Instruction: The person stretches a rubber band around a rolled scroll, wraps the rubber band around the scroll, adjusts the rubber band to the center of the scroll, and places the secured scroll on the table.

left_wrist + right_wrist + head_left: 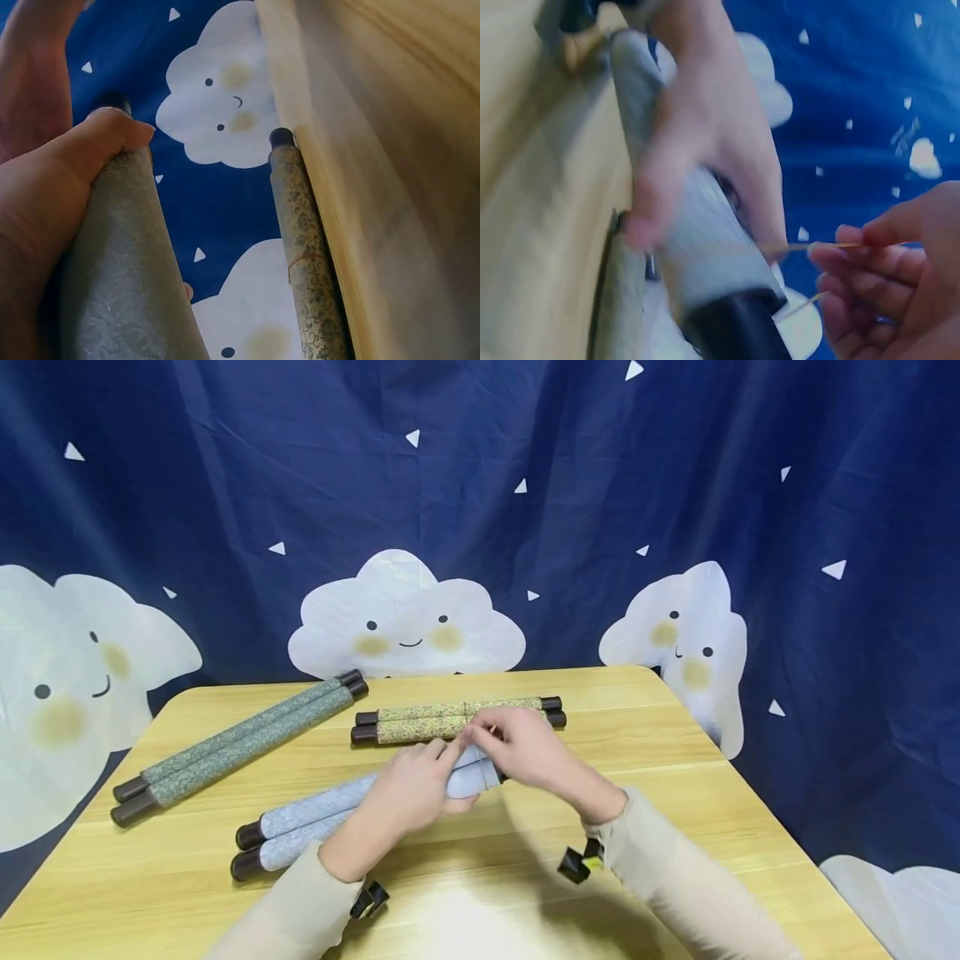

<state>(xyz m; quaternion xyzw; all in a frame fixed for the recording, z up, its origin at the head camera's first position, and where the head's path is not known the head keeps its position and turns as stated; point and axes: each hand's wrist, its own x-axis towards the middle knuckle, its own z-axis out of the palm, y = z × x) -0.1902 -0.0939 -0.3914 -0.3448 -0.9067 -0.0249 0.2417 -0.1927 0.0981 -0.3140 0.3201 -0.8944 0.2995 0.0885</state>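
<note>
Two light-blue scrolls with dark end knobs lie side by side, slanting up to the right over the table. My left hand grips them near their right end, its thumb across the paper in the left wrist view. From the other side, my right hand pinches a thin tan rubber band between thumb and fingers. That band runs round the blue paper near the dark knob and is stretched away from it. In the head view, the fingers of both hands nearly meet above the scrolls.
Behind the hands lies a pair of yellow patterned scrolls, with a band round the middle. A green pair lies slanted at the left. All are on a wooden table; a dark-blue cloud-print curtain hangs behind it.
</note>
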